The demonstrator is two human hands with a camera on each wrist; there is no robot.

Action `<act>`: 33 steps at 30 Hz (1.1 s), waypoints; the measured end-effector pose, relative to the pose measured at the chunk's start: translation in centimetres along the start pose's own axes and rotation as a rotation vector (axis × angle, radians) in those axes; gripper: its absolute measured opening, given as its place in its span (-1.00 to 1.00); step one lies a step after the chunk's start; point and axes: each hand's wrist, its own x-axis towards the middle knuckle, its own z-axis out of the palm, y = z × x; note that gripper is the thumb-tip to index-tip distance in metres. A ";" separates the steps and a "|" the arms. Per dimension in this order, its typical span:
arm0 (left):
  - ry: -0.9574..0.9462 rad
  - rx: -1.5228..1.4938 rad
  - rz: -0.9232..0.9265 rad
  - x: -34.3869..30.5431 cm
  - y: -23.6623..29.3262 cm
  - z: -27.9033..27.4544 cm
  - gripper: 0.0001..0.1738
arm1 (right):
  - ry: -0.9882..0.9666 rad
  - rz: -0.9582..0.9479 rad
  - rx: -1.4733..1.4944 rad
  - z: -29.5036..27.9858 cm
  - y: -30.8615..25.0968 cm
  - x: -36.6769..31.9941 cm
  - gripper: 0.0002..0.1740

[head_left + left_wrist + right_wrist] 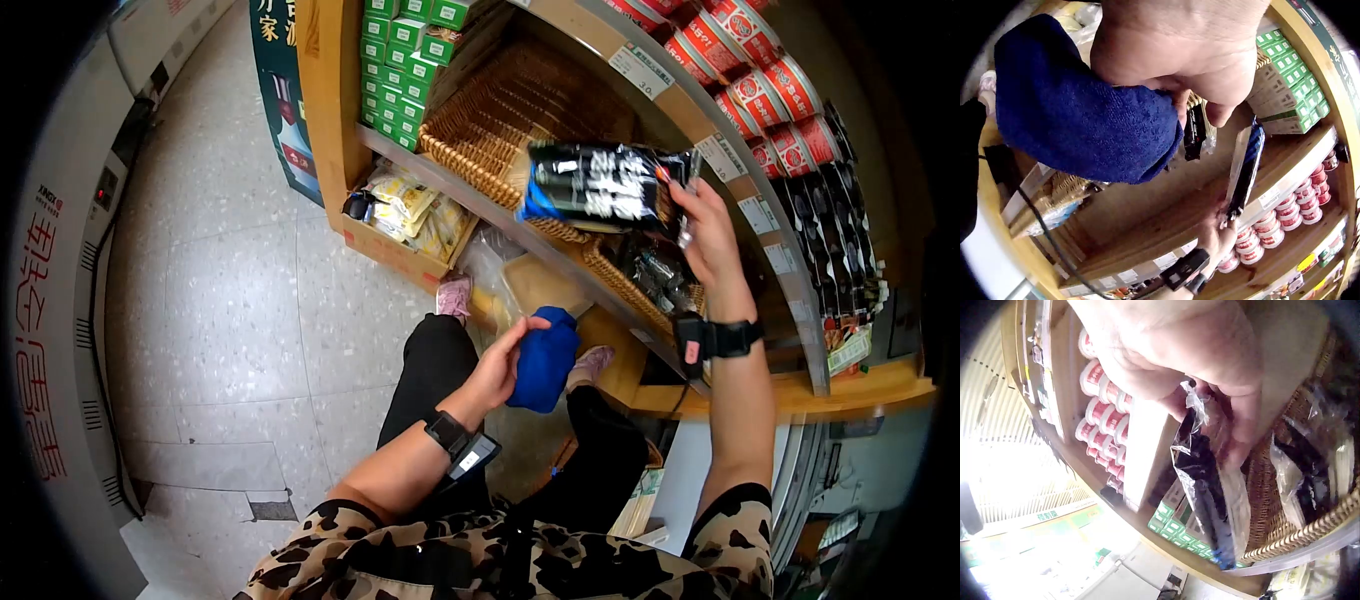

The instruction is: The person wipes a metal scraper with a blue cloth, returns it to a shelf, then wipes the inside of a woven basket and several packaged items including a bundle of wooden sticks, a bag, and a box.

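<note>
My left hand point(488, 376) grips a bunched dark-blue cloth point(545, 368), held low above my legs. Its terry-like weave shows close up in the left wrist view, where the cloth point(1079, 119) hangs beside the palm. Out at the shelf, my right hand point(715, 238) pinches one end of a black plastic packet point(605, 185) with white characters and a blue end. That packet point(1200, 472) is seen edge-on in the right wrist view, its crinkled clear end between thumb and fingers. Beneath it are a wicker basket point(470, 165) and another basket holding dark packets point(655, 275).
Green boxes point(405, 75) are stacked at the shelf's left end. Red-and-white tubs point(755, 100) line the upper shelf, behind a curved edge with price labels point(640, 70). A cardboard carton point(385, 245) of yellow packets stands on the floor. A white cabinet point(60, 400) runs along the left.
</note>
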 end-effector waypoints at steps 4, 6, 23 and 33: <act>0.003 0.022 -0.026 0.0 -0.1 -0.5 -0.57 | 0.044 -0.064 0.017 2.5 3.7 6.1 -0.83; 0.023 0.059 -0.016 -0.1 0.0 -0.4 -0.58 | 0.132 -0.024 -0.186 2.8 6.2 9.9 -0.82; 0.041 0.058 -0.013 0.6 0.3 -0.1 -0.62 | 0.059 0.145 -0.683 6.6 10.7 14.7 -0.40; 0.070 0.076 -0.013 0.4 0.2 -0.1 -0.65 | 0.167 -0.276 -1.402 8.2 9.3 10.4 -0.40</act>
